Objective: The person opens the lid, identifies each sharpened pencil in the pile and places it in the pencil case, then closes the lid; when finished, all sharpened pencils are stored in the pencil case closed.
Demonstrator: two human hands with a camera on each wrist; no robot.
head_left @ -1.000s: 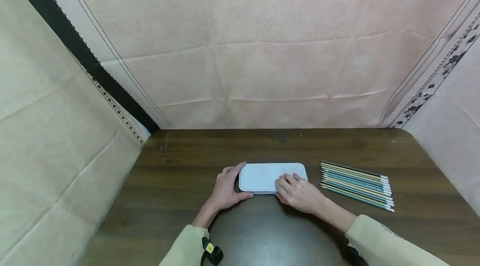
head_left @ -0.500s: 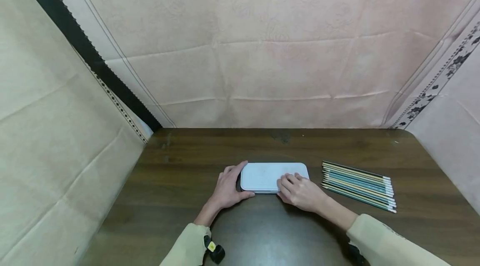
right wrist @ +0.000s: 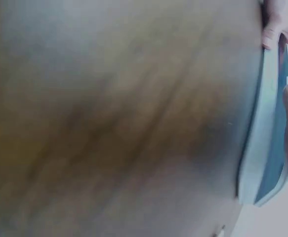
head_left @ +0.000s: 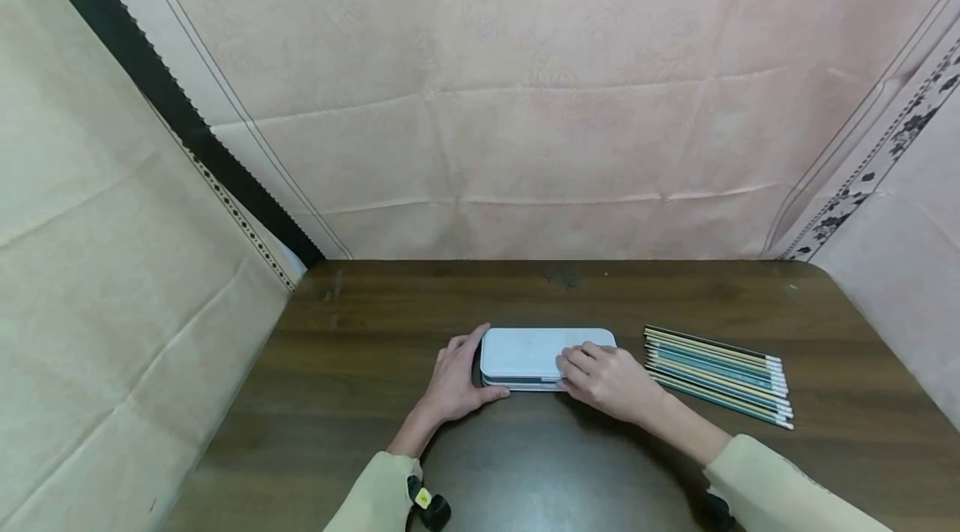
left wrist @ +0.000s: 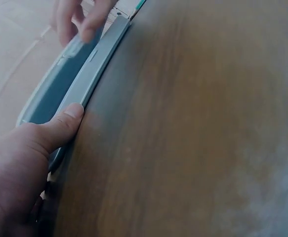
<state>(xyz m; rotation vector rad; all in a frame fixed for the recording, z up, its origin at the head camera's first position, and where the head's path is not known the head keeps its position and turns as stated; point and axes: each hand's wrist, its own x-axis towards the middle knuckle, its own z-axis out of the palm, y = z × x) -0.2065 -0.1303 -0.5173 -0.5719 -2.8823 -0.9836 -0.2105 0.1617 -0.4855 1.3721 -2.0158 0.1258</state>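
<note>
A flat white pencil case (head_left: 517, 353) with rounded corners lies on the table, its lid raised a little along the front edge. My left hand (head_left: 453, 379) grips the case's left end, thumb along the front side and fingers round the back. In the left wrist view the thumb presses on the lower half (left wrist: 97, 64), with the gap under the lid (left wrist: 60, 91) visible behind it. My right hand (head_left: 600, 379) pinches the front edge of the lid right of the middle. From the right wrist, a narrow opening runs along the case, and its contents are hidden.
Several pencils (head_left: 716, 373) in green, yellow and black lie side by side to the right of the case, white ends toward the right. The brown wooden table (head_left: 420, 298) meets a pale cloth backdrop (head_left: 540, 140) at its far edge, with cloth on both sides.
The lid's front edge has risen, and a dark gap now shows between lid and base. My right hand has moved up slightly with it; the left hand stays at the left end.
</note>
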